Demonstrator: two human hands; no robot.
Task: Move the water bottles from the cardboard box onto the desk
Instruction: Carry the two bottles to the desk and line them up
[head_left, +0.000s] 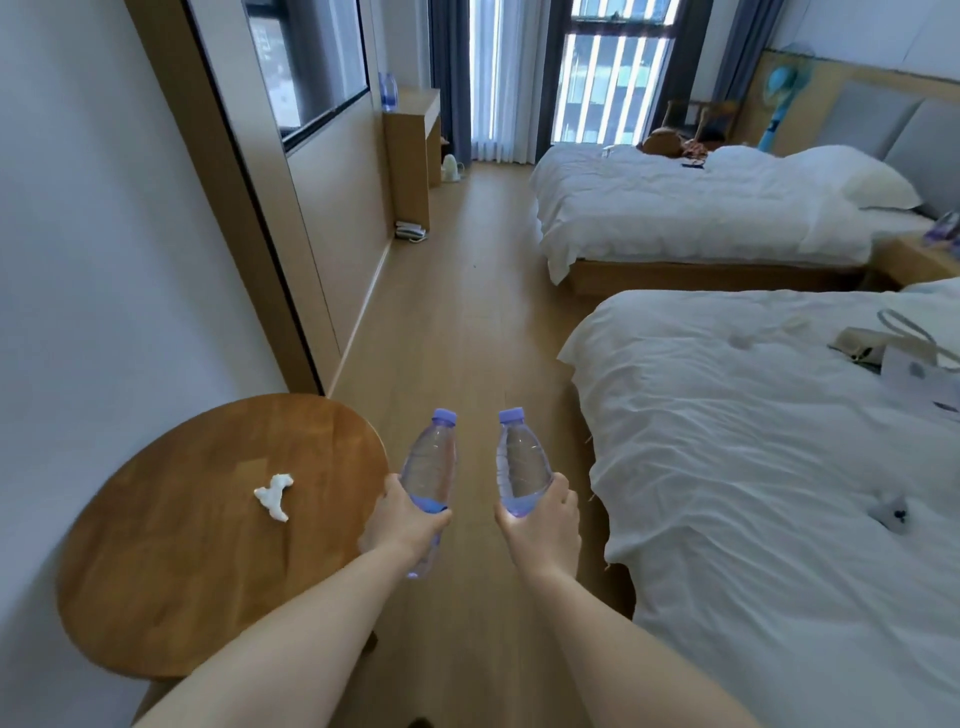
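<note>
- Wooden floor (457, 322) runs toward the desk (413, 135) at eleven o'clock, far off.
- Your left hand (410, 519) grasps one water bottle (430, 467); your right hand (540, 519) grasps another bottle (522, 465).
- Carry both caps-up and stand them beside the bottles on the desk (388, 91).

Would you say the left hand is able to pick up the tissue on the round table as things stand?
Probably not yet. The left hand is close beside the round table, and nothing covers the tissue, but its fingers are wrapped around a bottle, so it would have to set that down first.
</note>
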